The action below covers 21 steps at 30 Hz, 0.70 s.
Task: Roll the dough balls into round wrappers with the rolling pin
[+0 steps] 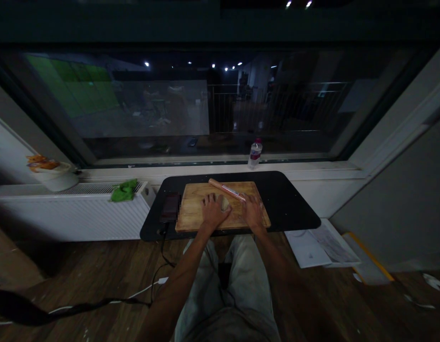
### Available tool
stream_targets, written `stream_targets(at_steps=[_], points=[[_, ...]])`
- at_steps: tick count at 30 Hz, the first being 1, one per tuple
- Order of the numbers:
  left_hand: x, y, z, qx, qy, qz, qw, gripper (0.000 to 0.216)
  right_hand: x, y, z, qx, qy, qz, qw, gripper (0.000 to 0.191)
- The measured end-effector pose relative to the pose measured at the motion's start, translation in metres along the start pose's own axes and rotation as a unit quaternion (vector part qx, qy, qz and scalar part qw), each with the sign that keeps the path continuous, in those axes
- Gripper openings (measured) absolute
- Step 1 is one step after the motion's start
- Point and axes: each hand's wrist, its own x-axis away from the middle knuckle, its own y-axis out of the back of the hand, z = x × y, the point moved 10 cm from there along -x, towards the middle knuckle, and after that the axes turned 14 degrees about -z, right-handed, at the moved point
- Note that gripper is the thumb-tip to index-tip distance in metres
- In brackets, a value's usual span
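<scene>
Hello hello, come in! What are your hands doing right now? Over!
Left hand flat beside dough lump on cutting board. Right hand resting by rolling pin. Nothing blocking. Over.

No readable text anywhere (water bottle [255, 154] label too small, blurred).

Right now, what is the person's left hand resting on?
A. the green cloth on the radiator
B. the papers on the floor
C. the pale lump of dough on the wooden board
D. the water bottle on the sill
C: the left hand lies over the dough on the wooden board, while the right hand sits by the end of the rolling pin.
</scene>
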Motion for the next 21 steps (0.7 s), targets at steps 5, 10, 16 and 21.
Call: stream_targets(at_steps=[5,10,16,21], points=[[-0.002,-0.006,0.014,0.024,-0.015,0.037,0.999,0.065,0.0,0.0,-0.002,0.007,-0.005,-0.005,1.0,0.048],[0.001,-0.005,0.033,0.102,-0.093,0.101,0.985,0.075,0.0,-0.003,-0.001,0.009,0.0,-0.001,1.0,0.049],[0.001,0.001,0.04,0.133,-0.09,0.087,0.983,0.08,-0.001,-0.005,-0.003,0.007,-0.006,-0.005,1.0,0.049],[-0.001,-0.006,0.026,0.089,-0.031,0.035,0.995,0.084,-0.001,-0.003,-0.003,0.004,-0.002,-0.002,1.0,0.048]])
